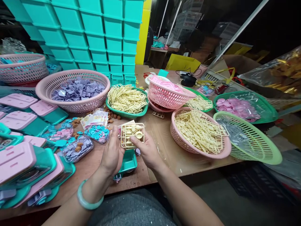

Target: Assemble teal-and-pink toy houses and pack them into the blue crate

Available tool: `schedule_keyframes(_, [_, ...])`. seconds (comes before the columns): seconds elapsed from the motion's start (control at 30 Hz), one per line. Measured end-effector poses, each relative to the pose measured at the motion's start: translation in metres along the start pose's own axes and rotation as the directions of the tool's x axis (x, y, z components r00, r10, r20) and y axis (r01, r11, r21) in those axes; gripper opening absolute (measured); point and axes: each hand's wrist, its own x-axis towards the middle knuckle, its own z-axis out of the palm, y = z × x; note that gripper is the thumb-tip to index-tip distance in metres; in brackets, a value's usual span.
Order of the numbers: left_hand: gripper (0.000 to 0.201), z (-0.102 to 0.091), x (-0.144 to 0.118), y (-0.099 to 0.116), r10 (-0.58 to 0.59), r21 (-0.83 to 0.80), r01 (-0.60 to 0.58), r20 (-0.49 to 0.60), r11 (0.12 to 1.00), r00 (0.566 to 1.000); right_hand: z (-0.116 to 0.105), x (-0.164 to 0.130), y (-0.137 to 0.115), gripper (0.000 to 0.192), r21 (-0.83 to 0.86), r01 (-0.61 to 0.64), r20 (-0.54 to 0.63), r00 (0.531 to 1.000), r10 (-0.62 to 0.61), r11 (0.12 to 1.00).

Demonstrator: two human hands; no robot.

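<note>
Cream plastic is what you have in hand: a small parts frame held up at the centre of your view, your left hand gripping its left edge and your right hand pinching its lower right corner, thumb on the front; both hands are closed on it and close together. Just below it, at 6 o'clock, an open teal tray rests on the wooden table with little showing in it, so this unit looks barely begun. At 9 o'clock a spread of closed teal cases with pink lids lies stacked, which reads as a good share already finished. Plenty is left: at 3 o'clock a pink basket is heaped with more cream frames, and at 12 o'clock a green basket holds another pile. At 10 o'clock a large pink basket is full of lilac pieces, and at 2 o'clock pink round parts sit in a green basket. Small packs of teal and lilac bits lie just left of your hands. A wall of teal crates rises at 11 o'clock
</note>
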Motion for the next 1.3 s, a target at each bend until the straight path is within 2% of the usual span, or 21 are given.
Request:
schedule_keyframes(0.1, [0.034, -0.002, -0.002, 0.004, -0.007, 0.031, 0.007, -0.008, 0.999, 1.0, -0.001, 0.001, 0.002, 0.046, -0.072, -0.015, 0.051, 0.998, 0.019, 0.997])
schedule_keyframes(0.23, [0.03, -0.008, -0.007, 0.0, 0.086, 0.108, -0.085, -0.006, 0.991, 0.996, 0.0, 0.0, 0.003, 0.053, -0.165, -0.004, 0.044, 0.999, 0.012, 0.986])
schedule_keyframes(0.3, [0.024, -0.011, -0.011, -0.001, 0.132, 0.156, -0.13, -0.001, 0.979, 0.991, 0.005, -0.003, -0.002, 0.055, -0.138, -0.035, 0.128, 0.99, 0.053, 0.99])
schedule_keyframes(0.4, [0.019, -0.015, -0.017, 0.004, 0.178, 0.227, -0.186, 0.054, 0.956, 0.983, 0.011, -0.008, -0.012, 0.046, -0.107, -0.05, 0.229, 0.971, 0.074, 0.993])
schedule_keyframes(0.5, [0.027, -0.029, -0.025, 0.015, 0.174, 0.278, -0.217, 0.171, 0.936, 0.97, 0.008, -0.009, -0.017, 0.04, -0.17, 0.0, 0.227, 0.973, 0.039, 0.985])
schedule_keyframes(0.57, [0.047, -0.049, -0.031, 0.02, 0.156, 0.37, -0.229, 0.217, 0.9, 0.964, -0.003, -0.009, -0.014, 0.032, -0.297, 0.086, 0.26, 0.966, -0.006, 0.951])
schedule_keyframes(0.63, [0.081, -0.075, -0.039, 0.02, 0.122, 0.539, -0.228, 0.224, 0.811, 0.967, -0.016, -0.009, -0.008, 0.023, -0.476, 0.234, 0.349, 0.935, -0.061, 0.848])
schedule_keyframes(0.7, [0.1, -0.1, -0.045, 0.015, 0.059, 0.689, -0.186, 0.204, 0.701, 0.977, -0.026, -0.01, -0.001, 0.022, -0.619, 0.407, 0.484, 0.871, -0.082, 0.672])
schedule_keyframes(0.8, [0.087, -0.121, -0.048, 0.002, -0.002, 0.766, -0.16, 0.206, 0.623, 0.979, -0.027, -0.014, 0.007, 0.026, -0.681, 0.624, 0.658, 0.751, -0.053, 0.384])
schedule_keyframes(0.87, [0.072, -0.124, -0.047, -0.003, 0.007, 0.778, -0.196, 0.239, 0.597, 0.971, -0.019, -0.019, 0.01, 0.024, -0.701, 0.684, 0.696, 0.718, -0.016, 0.203])
schedule_keyframes(0.9, [0.067, -0.124, -0.047, -0.005, 0.019, 0.785, -0.217, 0.253, 0.581, 0.967, -0.014, -0.022, 0.012, 0.022, -0.722, 0.682, 0.686, 0.727, 0.0, 0.117])
schedule_keyframes(1.0, [0.065, -0.126, -0.043, -0.006, 0.026, 0.83, -0.246, 0.269, 0.5, 0.963, 0.003, -0.029, 0.016, 0.021, -0.793, 0.599, 0.596, 0.801, 0.056, -0.111])
schedule_keyframes(1.1, [0.069, -0.13, -0.04, -0.006, -0.002, 0.861, -0.276, 0.306, 0.427, 0.952, 0.014, -0.029, 0.018, 0.021, -0.814, 0.536, 0.516, 0.844, 0.147, -0.224])
schedule_keyframes(1.17, [0.07, -0.133, -0.039, -0.007, -0.007, 0.865, -0.302, 0.332, 0.402, 0.943, 0.016, -0.027, 0.012, 0.021, -0.835, 0.512, 0.476, 0.855, 0.204, -0.199])
schedule_keyframes(1.2, [0.07, -0.134, -0.039, -0.007, -0.011, 0.865, -0.308, 0.34, 0.396, 0.94, 0.015, -0.025, 0.007, 0.025, -0.85, 0.508, 0.472, 0.852, 0.228, -0.14])
schedule_keyframes(1.3, [0.071, -0.134, -0.039, -0.005, -0.018, 0.864, -0.31, 0.345, 0.397, 0.938, 0.006, -0.022, -0.009, 0.054, -0.819, 0.545, 0.573, 0.774, 0.269, 0.179])
